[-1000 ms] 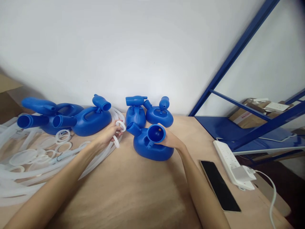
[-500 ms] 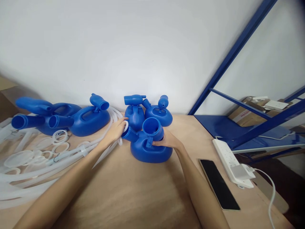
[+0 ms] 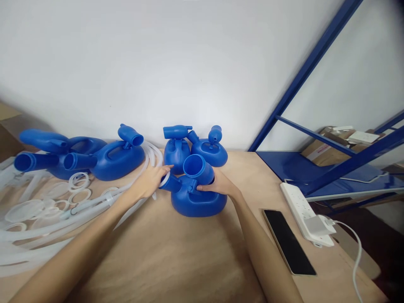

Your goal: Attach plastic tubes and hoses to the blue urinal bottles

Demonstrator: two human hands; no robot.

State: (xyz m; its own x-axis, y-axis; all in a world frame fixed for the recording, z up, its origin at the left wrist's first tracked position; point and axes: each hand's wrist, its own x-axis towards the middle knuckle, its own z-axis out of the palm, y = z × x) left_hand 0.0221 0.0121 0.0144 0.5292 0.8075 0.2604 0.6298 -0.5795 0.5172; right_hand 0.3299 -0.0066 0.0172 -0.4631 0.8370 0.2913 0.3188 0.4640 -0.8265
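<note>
A blue plastic urinal bottle (image 3: 198, 204) sits on the table in front of me, its side neck (image 3: 172, 183) slanting up to the left. My right hand (image 3: 217, 184) is closed around its handle, the thumb on top beside the wide blue cup-shaped funnel (image 3: 195, 166) attached to the bottle. With closed fingers, my left hand (image 3: 152, 180) holds a thin white ring (image 3: 164, 180) against the open end of the neck. The fingertips behind the ring are partly hidden.
Behind stand two more blue bottles (image 3: 177, 155), with others (image 3: 120, 162) to the left. Clear tubes (image 3: 101, 204) and white rings (image 3: 80, 181) cover the table's left side. At right lie a phone (image 3: 288, 242) and a power strip (image 3: 304, 214), beside a blue metal rack (image 3: 303, 80).
The white ring in my left hand has come up against the neck's end. The funnel on the bottle has tipped slightly left in my right hand's hold.
</note>
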